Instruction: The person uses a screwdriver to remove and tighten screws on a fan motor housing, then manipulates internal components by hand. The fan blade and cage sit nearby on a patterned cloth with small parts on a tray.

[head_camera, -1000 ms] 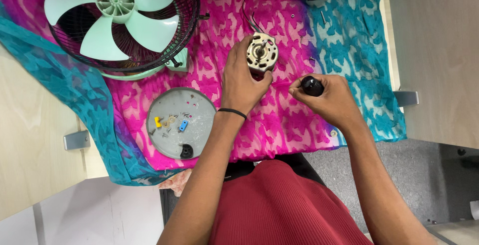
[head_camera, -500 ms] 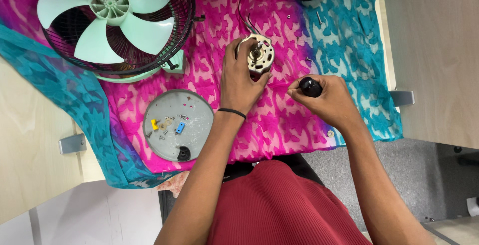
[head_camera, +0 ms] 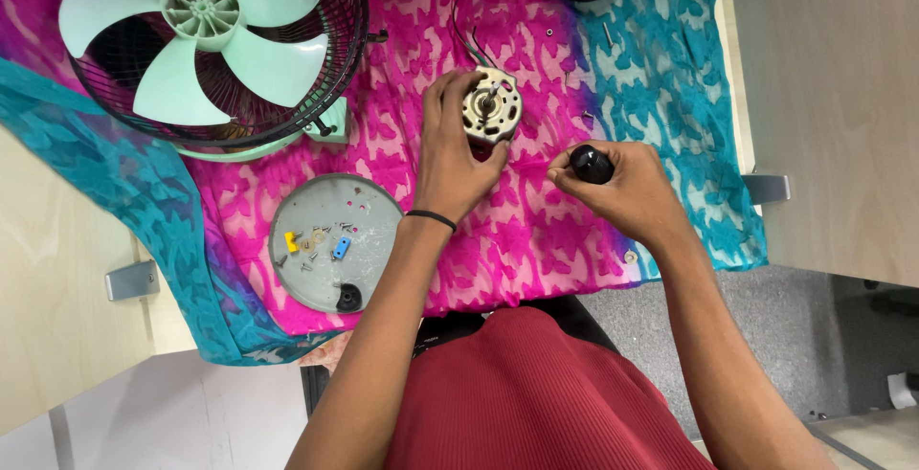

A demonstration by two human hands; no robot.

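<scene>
The small fan motor (head_camera: 491, 108) is gripped by the left hand (head_camera: 453, 154), shaft facing up, over the pink cloth (head_camera: 536, 240). A black screwdriver handle (head_camera: 591, 164) is enclosed by the right hand (head_camera: 627, 188), just right of the motor. A grey dish (head_camera: 292, 259) of screws lies left of the left wrist.

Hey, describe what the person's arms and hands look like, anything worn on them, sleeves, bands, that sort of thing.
Both forearms are bare as far as the view shows, with no sleeves in sight. The left hand has a thin black band around its wrist. The right hand shows no band, watch or glove. No rings can be made out on either hand. A dark red ribbed garment covers the body below.
</scene>
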